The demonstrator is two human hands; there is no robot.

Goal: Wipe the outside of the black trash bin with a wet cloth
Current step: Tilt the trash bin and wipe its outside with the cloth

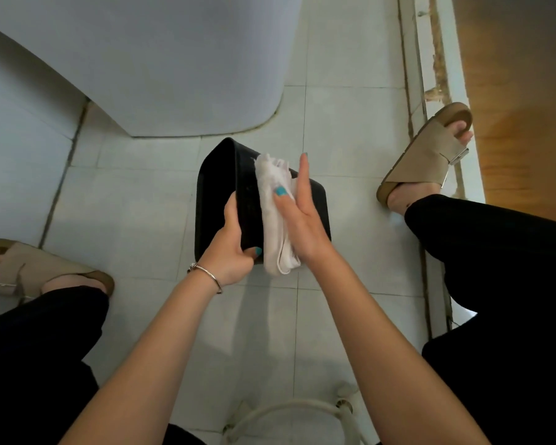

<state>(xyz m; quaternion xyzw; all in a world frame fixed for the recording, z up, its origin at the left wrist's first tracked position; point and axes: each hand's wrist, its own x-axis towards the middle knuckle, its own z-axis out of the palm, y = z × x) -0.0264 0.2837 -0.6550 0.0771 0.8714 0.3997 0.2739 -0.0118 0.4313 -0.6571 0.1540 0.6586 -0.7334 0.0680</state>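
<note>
Two hands work together: the right hand's [299, 216] straight fingers [303, 175] press a folded, soft white cloth [275, 216] flat against the tipped black plastic trash bin [219, 187], while the left hand [230, 248] grips its rim just beside. The bin looks light, stiff and likely slippery on the pale tiled floor [135, 203].

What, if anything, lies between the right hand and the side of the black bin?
Only the white cloth: the right hand presses it flat against the black bin, which the left hand grips by its rim. Nothing else intervenes.
</note>
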